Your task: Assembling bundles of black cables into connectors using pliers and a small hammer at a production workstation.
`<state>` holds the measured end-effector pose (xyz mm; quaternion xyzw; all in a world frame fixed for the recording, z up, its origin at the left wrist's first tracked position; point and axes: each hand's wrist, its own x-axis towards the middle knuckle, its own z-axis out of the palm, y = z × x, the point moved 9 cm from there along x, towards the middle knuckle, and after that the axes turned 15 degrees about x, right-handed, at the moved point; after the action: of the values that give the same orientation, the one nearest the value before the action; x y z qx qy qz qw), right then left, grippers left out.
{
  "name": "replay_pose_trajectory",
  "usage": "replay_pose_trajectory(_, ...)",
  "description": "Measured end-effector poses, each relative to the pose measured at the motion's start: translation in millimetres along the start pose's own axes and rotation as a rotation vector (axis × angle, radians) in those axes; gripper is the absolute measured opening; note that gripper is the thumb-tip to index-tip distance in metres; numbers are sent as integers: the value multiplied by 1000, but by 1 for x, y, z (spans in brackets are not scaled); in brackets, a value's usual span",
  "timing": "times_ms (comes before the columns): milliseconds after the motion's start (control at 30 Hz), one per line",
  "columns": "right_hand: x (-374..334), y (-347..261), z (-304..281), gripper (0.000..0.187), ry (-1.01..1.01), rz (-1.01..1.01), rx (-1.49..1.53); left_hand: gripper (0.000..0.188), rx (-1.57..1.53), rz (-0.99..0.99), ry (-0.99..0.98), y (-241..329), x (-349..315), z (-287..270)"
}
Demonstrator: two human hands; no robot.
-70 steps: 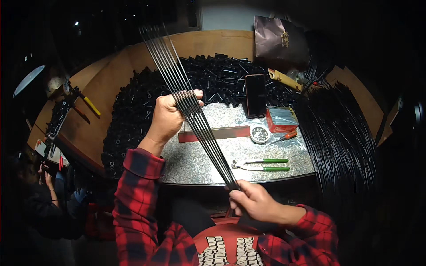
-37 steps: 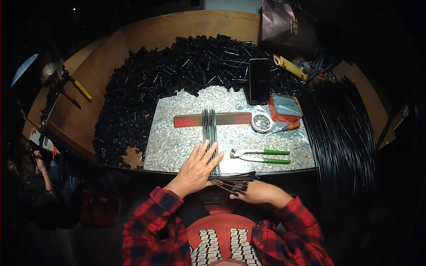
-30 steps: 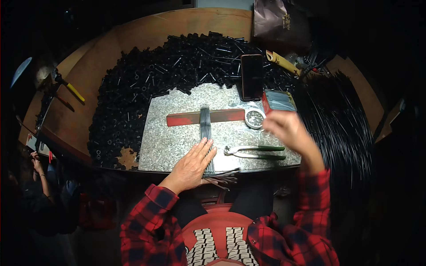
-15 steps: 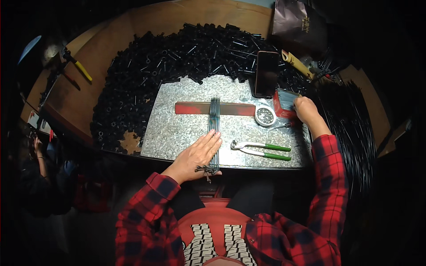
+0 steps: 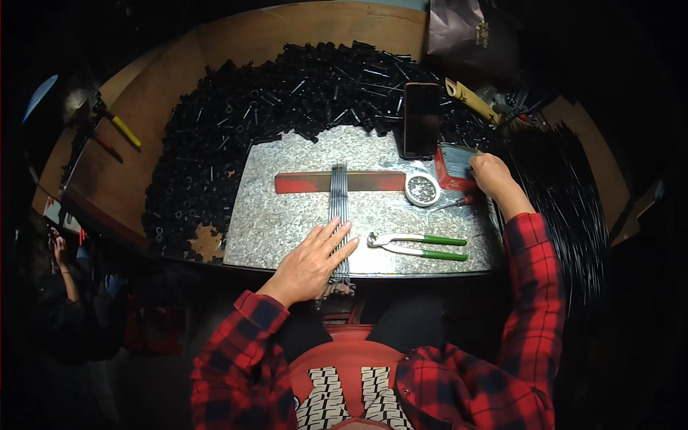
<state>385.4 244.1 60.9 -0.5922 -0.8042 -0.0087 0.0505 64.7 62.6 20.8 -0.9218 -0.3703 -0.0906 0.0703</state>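
Note:
My left hand (image 5: 309, 261) lies with its fingers stretched out over a row of thin dark rods (image 5: 339, 204). Their far ends rest across a red and brown bar (image 5: 301, 183), while the knobbed near ends stick out past the edge of the speckled slab (image 5: 265, 229). At the right, my right hand (image 5: 494, 177) has its fingers closed at a red box (image 5: 451, 180) of thin grey pieces; whatever is in the fingers is hidden. Green-handled pincers (image 5: 419, 246) lie on the slab. A round white dish (image 5: 409, 195) of small bits stands beside the box.
A big heap of black parts (image 5: 222, 122) fills the back and left of the wooden-walled bench. A phone (image 5: 421, 118) stands upright behind the dish. Near the box lies a small thin tool (image 5: 453, 203). Long black rods (image 5: 566, 208) are bunched at the far right.
My left hand has shifted slightly and its fingers are more spread; the rods' knobbed ends now show further past the edge. My right hand stays at the red box. The whole view has shifted slightly.

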Motion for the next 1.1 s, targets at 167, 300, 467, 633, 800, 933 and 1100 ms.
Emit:
replay_pose_trajectory(167, 0, -11, -13, 7, 108, -59, 105, 58, 178, 6, 17, -4, -4, 10)
replay_pose_trajectory(300, -4, -36, -37, 20, 238, -60, 109, 54, 137, -19, 38, -2, 0, 3)
replay_pose_trajectory(467, 4, -144, -32, 22, 314, -477, 373, 56, 156, -28, 34, -3, 0, 6)
replay_pose_trajectory(633, 27, -199, 7, 34, 196, -531, 283, 94, 91, -47, -26, -5, 1, 5)
replay_pose_trajectory(800, 36, -215, 20, 32, 199, -551, 238, 88, 97, -35, -9, -3, 3, 2)
replay_pose_trajectory(933, 39, -216, 23, 32, 171, -542, 242, 84, 112, -28, 21, -2, 4, -3)
replay_pose_trajectory(1100, 39, -211, 22, 31, 198, -538, 276, 83, 107, -24, 9, -4, 3, 2)
